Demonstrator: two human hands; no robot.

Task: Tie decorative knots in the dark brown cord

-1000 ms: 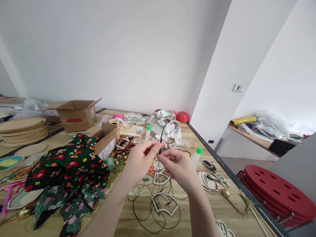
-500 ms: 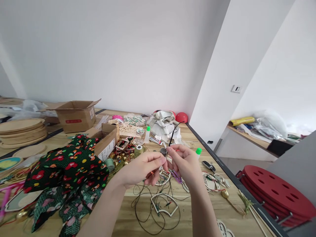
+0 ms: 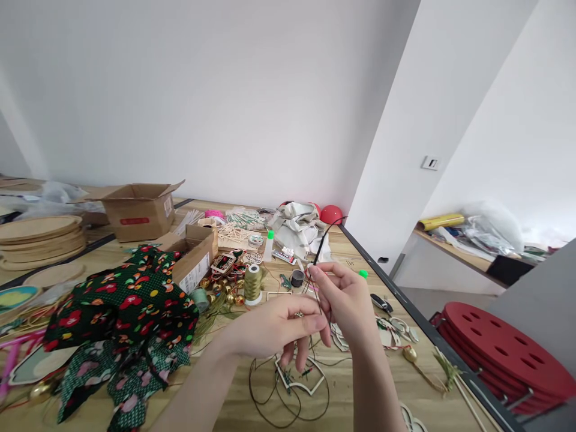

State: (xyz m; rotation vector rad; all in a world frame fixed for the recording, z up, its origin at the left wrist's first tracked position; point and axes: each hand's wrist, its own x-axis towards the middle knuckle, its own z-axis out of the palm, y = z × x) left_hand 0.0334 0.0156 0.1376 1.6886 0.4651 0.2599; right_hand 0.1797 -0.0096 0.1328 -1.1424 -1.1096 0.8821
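My right hand (image 3: 348, 300) pinches a dark thin cord (image 3: 321, 246) between thumb and forefinger, and the cord's ends stick up past the fingertips. Just below, my left hand (image 3: 288, 327) has its thumb and forefinger closed around strands hanging from the same cord; its other fingers curl loosely beneath. Both hands are raised over the table, almost touching. Under them lie loose loops of dark cord and a pale shield-shaped wooden frame (image 3: 316, 386), partly covered by my left fingers.
Behind my hands stand a green-gold thread spool (image 3: 252, 285), a small dark round container (image 3: 297, 278) and a green-capped bottle (image 3: 269, 246). Patterned fabric (image 3: 121, 306) and cardboard boxes (image 3: 139, 210) are at left. Red stools (image 3: 504, 354) are stacked right of the table edge.
My left hand has moved right and down, uncovering the thread spool and the dark round container. My right hand has shifted slightly right, still pinching the cord.
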